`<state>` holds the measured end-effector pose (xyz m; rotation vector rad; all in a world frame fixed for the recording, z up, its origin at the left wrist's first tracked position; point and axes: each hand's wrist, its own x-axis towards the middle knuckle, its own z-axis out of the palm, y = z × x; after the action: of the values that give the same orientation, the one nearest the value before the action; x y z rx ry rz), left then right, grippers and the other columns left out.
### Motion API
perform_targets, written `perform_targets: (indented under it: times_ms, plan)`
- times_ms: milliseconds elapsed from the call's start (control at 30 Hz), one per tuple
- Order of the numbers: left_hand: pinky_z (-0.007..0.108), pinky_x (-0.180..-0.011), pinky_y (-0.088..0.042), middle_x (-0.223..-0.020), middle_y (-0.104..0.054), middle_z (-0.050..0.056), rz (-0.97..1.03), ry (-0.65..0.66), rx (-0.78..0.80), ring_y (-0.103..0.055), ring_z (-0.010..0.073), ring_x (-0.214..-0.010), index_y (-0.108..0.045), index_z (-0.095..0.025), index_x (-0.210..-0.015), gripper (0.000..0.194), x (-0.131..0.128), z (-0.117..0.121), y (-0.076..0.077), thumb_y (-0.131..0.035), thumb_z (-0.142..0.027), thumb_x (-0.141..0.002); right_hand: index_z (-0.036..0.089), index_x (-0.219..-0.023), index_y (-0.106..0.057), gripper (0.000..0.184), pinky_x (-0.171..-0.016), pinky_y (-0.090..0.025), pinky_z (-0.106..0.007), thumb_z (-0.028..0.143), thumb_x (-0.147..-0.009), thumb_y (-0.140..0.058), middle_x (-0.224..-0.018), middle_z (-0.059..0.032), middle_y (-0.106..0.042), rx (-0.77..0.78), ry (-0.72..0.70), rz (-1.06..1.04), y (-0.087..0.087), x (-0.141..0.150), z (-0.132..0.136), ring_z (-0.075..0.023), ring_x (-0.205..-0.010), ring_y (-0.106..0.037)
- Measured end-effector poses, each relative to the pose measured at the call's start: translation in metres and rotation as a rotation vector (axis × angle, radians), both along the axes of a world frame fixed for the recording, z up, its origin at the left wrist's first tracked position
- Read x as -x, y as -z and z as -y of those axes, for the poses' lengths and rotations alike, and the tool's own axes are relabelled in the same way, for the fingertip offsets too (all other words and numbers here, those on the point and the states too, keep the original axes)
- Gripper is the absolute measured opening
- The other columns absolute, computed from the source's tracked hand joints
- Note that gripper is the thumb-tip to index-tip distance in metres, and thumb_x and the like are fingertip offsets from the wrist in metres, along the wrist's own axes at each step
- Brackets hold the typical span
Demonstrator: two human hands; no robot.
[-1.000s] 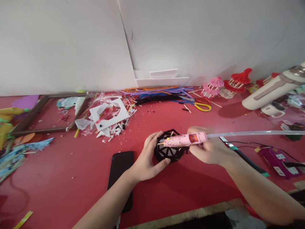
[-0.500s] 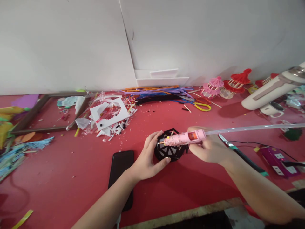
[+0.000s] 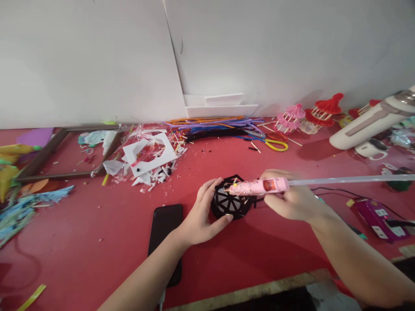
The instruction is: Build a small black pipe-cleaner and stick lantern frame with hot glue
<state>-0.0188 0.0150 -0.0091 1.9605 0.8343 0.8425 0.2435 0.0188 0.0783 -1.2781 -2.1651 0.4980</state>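
My right hand [image 3: 288,196] is wrapped round a pink hot glue gun [image 3: 256,187] with a long clear glue stick [image 3: 350,179] sticking out of its back. The nozzle points left, above a black round craft frame [image 3: 234,212] with triangular spokes over a pale base. Whether the tip touches the frame I cannot tell. Around the frame's left side, my left hand [image 3: 205,216] steadies it, thumb at the near edge and fingers at the far left edge. Part of the frame is hidden under the glue gun.
Left of the frame lies a black phone [image 3: 166,229]. Scraps and a white cut-out sheet [image 3: 158,162] are heaped behind it. Yellow-handled scissors [image 3: 275,144] and pipe cleaners [image 3: 217,125] lie at the back. A white bottle [image 3: 366,123], a mug [image 3: 371,149] and a purple power strip [image 3: 381,220] are at right.
My right hand has drawn the glue gun a little to the right, so its nozzle has moved away from the frame's left edge. My left hand stays nearly still on the frame.
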Motion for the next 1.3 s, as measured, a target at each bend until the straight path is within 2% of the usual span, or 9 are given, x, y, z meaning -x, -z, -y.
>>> perform_targets:
  times_ms: [67, 167, 367, 500, 700, 800, 1000, 1300]
  plan:
    - [0.063, -0.119, -0.033, -0.151, -0.032, 0.015, 0.003, 0.0, 0.002, -0.032, 0.0372, -0.144, -0.023, -0.031, -0.154, 0.08, 0.0, 0.0, 0.0, -0.069, -0.034, -0.089, 0.023, -0.065, -0.036, 0.018, -0.05, -0.03, -0.025, 0.01, -0.07, -0.048, -0.059, 0.0043, -0.043, 0.022, 0.009, -0.048, 0.0, -0.01, 0.001, -0.0101, -0.052, -0.042]
    - [0.063, -0.119, -0.033, -0.151, -0.032, 0.016, 0.012, 0.0, 0.016, -0.031, 0.0372, -0.145, -0.023, -0.031, -0.154, 0.08, 0.0, 0.001, 0.001, -0.069, -0.034, -0.088, 0.024, -0.063, -0.037, 0.018, -0.046, -0.029, -0.027, 0.014, -0.071, -0.05, -0.057, 0.0044, -0.039, 0.134, 0.1, -0.106, 0.005, -0.029, 0.004, -0.011, -0.049, -0.039]
    - [0.061, -0.119, -0.034, -0.151, -0.032, 0.015, 0.003, -0.011, 0.013, -0.032, 0.0362, -0.145, -0.022, -0.031, -0.154, 0.08, 0.0, 0.001, 0.001, -0.069, -0.034, -0.089, 0.024, -0.063, -0.057, 0.007, -0.054, -0.044, -0.032, 0.022, -0.07, -0.058, -0.058, -0.0012, -0.055, 0.246, 0.251, -0.178, 0.024, -0.058, 0.012, -0.0207, -0.06, -0.056]
    - [0.061, -0.119, -0.034, -0.15, -0.033, 0.015, -0.007, -0.014, -0.004, -0.032, 0.0356, -0.145, -0.023, -0.03, -0.154, 0.079, 0.0, 0.0, 0.001, -0.069, -0.034, -0.089, 0.023, -0.067, -0.063, 0.005, -0.05, -0.043, -0.03, 0.025, -0.07, -0.059, -0.056, -0.0002, -0.056, 0.299, 0.253, -0.204, 0.027, -0.058, 0.016, -0.0187, -0.057, -0.053]
    - [0.061, -0.12, -0.033, -0.15, -0.034, 0.015, -0.017, -0.022, -0.005, -0.031, 0.035, -0.145, -0.026, -0.029, -0.152, 0.077, 0.0, 0.0, 0.002, -0.069, -0.034, -0.089, 0.022, -0.055, -0.045, 0.018, -0.045, -0.03, -0.025, 0.023, -0.069, -0.056, -0.05, 0.0039, -0.04, 0.379, 0.268, -0.239, 0.025, -0.056, 0.017, -0.0112, -0.049, -0.037]
    - [0.061, -0.121, -0.031, -0.15, -0.034, 0.015, -0.019, -0.022, -0.006, -0.031, 0.0352, -0.145, -0.026, -0.03, -0.153, 0.078, 0.001, 0.0, 0.003, -0.07, -0.035, -0.088, 0.021, -0.056, -0.044, 0.017, -0.046, -0.03, -0.025, 0.022, -0.069, -0.056, -0.052, 0.0035, -0.041, 0.403, 0.264, -0.281, 0.028, -0.057, 0.016, -0.011, -0.05, -0.037]
    - [0.061, -0.121, -0.031, -0.15, -0.033, 0.015, -0.026, -0.024, -0.004, -0.03, 0.0351, -0.146, -0.026, -0.031, -0.153, 0.077, 0.001, 0.0, 0.004, -0.069, -0.034, -0.089, 0.02, -0.062, -0.054, 0.01, -0.048, -0.032, -0.025, 0.022, -0.069, -0.061, -0.055, 0.0018, -0.048, 0.423, 0.254, -0.356, 0.035, -0.063, 0.014, -0.0125, -0.053, -0.042]
    - [0.061, -0.12, -0.033, -0.15, -0.032, 0.015, -0.011, -0.018, 0.002, -0.031, 0.0345, -0.146, -0.023, -0.032, -0.153, 0.078, 0.0, 0.001, 0.001, -0.068, -0.033, -0.09, 0.021, -0.061, -0.05, 0.012, -0.049, -0.03, -0.025, 0.02, -0.07, -0.057, -0.056, 0.0031, -0.044, 0.458, 0.281, -0.353, 0.034, -0.062, 0.016, -0.0113, -0.053, -0.038]
